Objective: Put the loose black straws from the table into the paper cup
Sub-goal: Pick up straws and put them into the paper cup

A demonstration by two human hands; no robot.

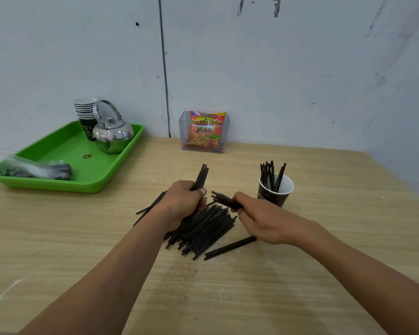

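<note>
Loose black plastic straws (205, 229) lie in a slanting pile at the middle of the pale wood-grain table (228, 298), and a few strays poke out at the pile's 9 o'clock. A short separate clump of black straws (230, 247) rests on the table at the pile's 5 o'clock, just beside the right wrist. The left hand (182, 201) sits over the pile's upper end. Its fingers are curled round a small bundle of straws (202, 174) that points up toward 12 o'clock. The right hand (259, 218), at the pile's 3 o'clock, grips a second bundle (224, 200) whose ends point toward 10 o'clock. The dark paper cup with a white inside (275, 193) stands upright at 2 o'clock from the pile, just behind the right hand, with several straws (271, 172) already standing in it. At 10 o'clock a bright green plastic tray (65, 151) carries a shiny steel kettle (113, 134), a stack of paper cups (85, 112) and a clear plastic bag of dark items (32, 169). At 12 o'clock, against the grey wall, a clear plastic box (225, 136) holds a red snack packet (205, 131).
</note>
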